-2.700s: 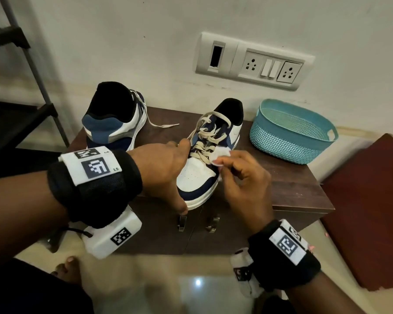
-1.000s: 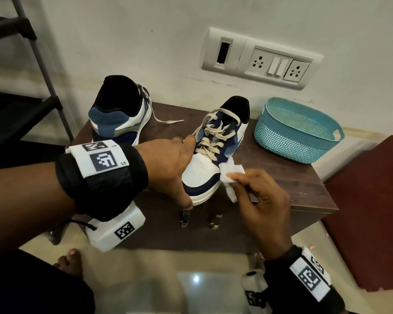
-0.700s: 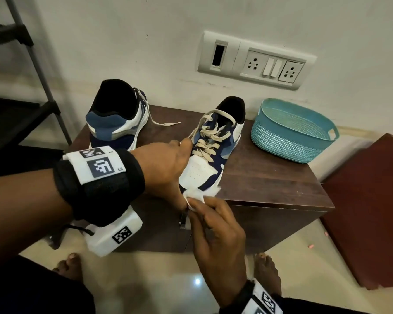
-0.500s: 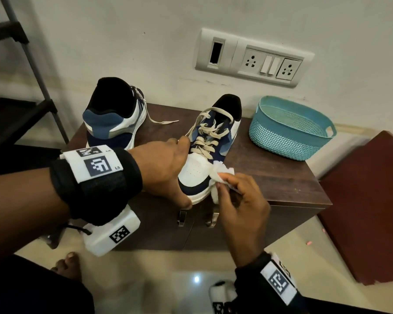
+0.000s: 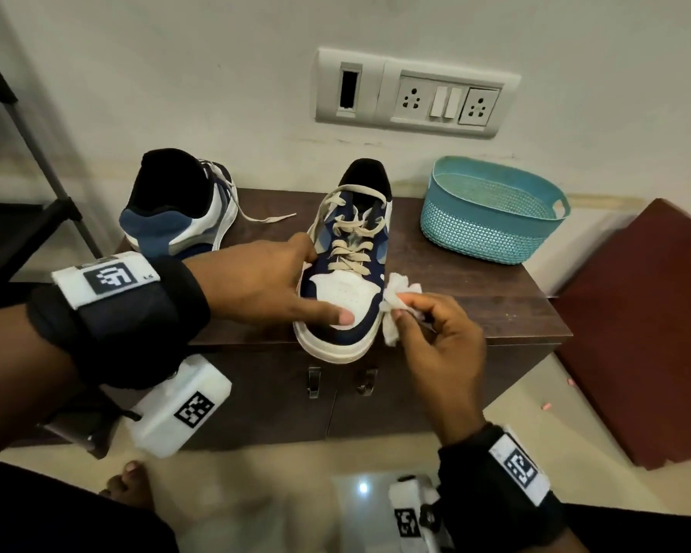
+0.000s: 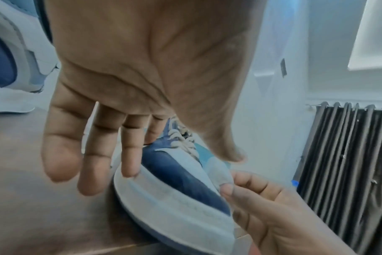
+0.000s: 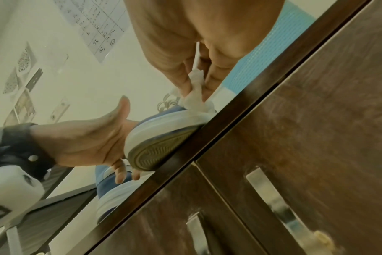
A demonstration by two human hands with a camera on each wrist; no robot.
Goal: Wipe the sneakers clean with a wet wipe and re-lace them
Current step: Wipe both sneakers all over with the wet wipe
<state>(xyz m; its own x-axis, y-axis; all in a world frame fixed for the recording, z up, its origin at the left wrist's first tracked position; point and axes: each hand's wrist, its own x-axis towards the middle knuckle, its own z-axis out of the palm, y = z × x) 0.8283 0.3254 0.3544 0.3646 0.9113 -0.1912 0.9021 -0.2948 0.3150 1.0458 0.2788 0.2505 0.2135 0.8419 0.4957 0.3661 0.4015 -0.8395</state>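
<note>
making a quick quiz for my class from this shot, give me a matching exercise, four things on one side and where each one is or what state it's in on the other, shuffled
Things:
1. wet wipe
2. left hand
3. basket
4. far sneaker

Places or states:
A. steadies the near sneaker, thumb on its toe
B. heel toward the camera, one lace trailing on the cabinet top
C. pinched in the right hand
D. on the cabinet, right of the near sneaker

Pairs: 1-C, 2-A, 3-D, 4-B

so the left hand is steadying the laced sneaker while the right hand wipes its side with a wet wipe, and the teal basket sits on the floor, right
Not quite. The teal basket sits on the wooden cabinet, not the floor, as the head view shows. The rest holds: the left hand steadies the laced sneaker while the right hand wipes its side with the wet wipe.
</note>
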